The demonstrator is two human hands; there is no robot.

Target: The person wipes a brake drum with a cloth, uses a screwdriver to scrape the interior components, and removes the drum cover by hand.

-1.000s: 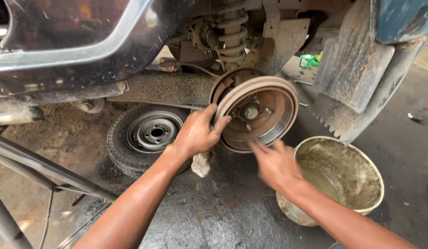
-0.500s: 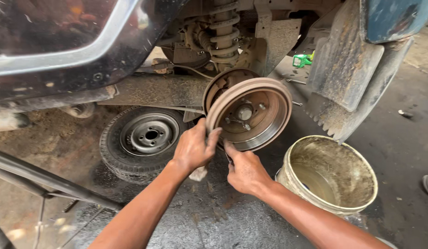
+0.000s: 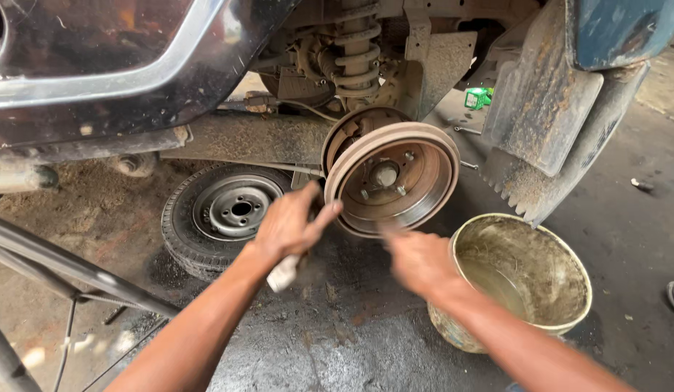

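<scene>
Spare wheel point(image 3: 228, 212) flat on ground under vehicle, 9 o'clock of drum. Left hand point(image 3: 288, 226) at drum's 8 o'clock, fingers curled round pale rag point(image 3: 283, 274), thumb stretched toward rim. Brake drum point(image 3: 392, 178) on hub under wheel arch, open face out, studs visible. Right hand point(image 3: 418, 260) at drum's 6 o'clock, blurred; cannot tell how far open, looks empty. Dirty bucket point(image 3: 525, 279) at 4 o'clock. Judged step: wiping or working drum on hub. Next move likely needs both hands gripping rim at opposite sides.
</scene>
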